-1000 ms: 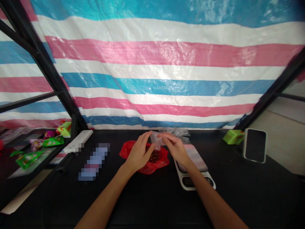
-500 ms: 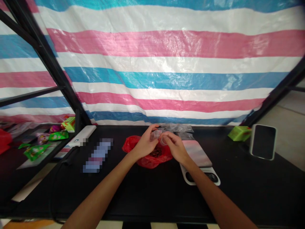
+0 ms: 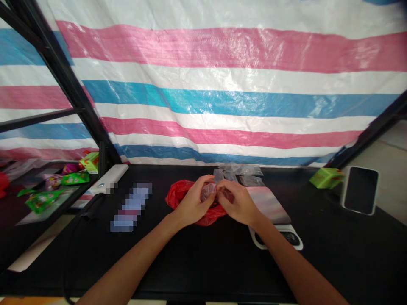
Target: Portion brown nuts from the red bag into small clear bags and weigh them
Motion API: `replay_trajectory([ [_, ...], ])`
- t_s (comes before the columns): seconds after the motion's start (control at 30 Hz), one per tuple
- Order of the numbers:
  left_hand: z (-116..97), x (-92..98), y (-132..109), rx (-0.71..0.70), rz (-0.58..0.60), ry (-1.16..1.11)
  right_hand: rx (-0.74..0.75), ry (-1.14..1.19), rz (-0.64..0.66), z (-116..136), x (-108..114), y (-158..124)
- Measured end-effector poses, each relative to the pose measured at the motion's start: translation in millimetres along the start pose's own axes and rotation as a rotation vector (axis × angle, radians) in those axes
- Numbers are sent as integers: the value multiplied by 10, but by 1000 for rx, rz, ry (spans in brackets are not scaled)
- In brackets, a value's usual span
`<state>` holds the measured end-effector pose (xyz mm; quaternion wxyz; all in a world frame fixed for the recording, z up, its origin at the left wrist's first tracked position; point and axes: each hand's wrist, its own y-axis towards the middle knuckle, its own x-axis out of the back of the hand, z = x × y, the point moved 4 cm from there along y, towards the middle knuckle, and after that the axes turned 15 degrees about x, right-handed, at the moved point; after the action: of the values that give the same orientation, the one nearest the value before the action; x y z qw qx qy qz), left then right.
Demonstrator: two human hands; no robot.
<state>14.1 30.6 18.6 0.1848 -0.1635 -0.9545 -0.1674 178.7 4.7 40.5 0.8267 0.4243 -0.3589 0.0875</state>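
Note:
Between my two hands is a small clear plastic bag (image 3: 208,192), held just above a red plastic bag (image 3: 178,190). My left hand (image 3: 193,203) is closed on the clear bag's left side, thumb against fingers. From the right, the fingertips of my right hand (image 3: 237,199) pinch its edge. The red bag lies open on the black table, and my hands cover most of its dark contents. Right beside my right hand is a kitchen scale (image 3: 270,205) with a pale pinkish plate. More clear plastic bags (image 3: 244,170) lie flat behind my hands.
A phone (image 3: 361,190) stands at the right by a green box (image 3: 326,178). To the left lie a white power strip (image 3: 112,176) and a blurred-out flat item (image 3: 132,207). Green packets (image 3: 44,201) sit beyond a black frame post (image 3: 103,165). A striped sheet (image 3: 222,101) hangs behind.
My hands have come closer together and slightly lower, with the clear bag between them. The right fingers have moved in to its edge. The view has shifted a little.

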Motion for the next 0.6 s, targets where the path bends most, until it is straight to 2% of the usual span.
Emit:
replay_trajectory([
  [0.17,-67,63,14,24,60,85,138,-112,-115,94,103,20],
  [0.3,-38,148,48,15,61,185,148,-124,-126,89,82,9],
  [0.4,-7,300,104,27,-42,274,33,-129,-147,8,90,-9],
  [0.47,2,455,145,47,-185,287,-30,-140,-146,-39,109,-15],
  [0.53,6,596,175,66,-306,330,-55,-137,-93,-59,103,-7],
  [0.6,18,682,195,72,-356,415,-68,-132,17,-61,51,3],
])
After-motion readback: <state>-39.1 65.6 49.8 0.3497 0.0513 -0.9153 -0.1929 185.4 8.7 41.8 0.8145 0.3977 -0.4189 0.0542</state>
